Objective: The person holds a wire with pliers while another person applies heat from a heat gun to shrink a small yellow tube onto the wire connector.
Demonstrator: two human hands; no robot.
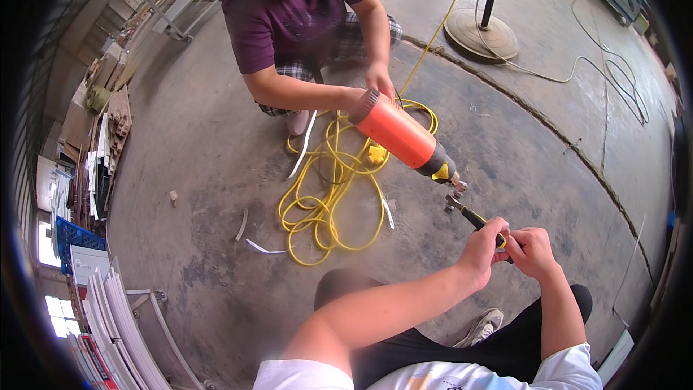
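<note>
My left hand (482, 251) is closed around the black and yellow handle of a wrench (473, 217). Beside it, my right hand (533, 251) is also closed, with its fingers at the rear end of the same handle. The wrench's dark jaws reach up to the metal tip of an orange and black hot air gun (404, 137); whether they touch it I cannot tell. A co-worker in a purple shirt (296, 18) crouches opposite and steadies the gun's rear end with both hands, the fingers partly hidden behind it.
A tangled yellow cord (332, 206) lies on the concrete floor, with white strips (266, 248) around it. A round-based stand (481, 35) is at the far right, near a loose grey cable (621, 79). Stacked boards (119, 318) and a blue crate (76, 238) line the left side.
</note>
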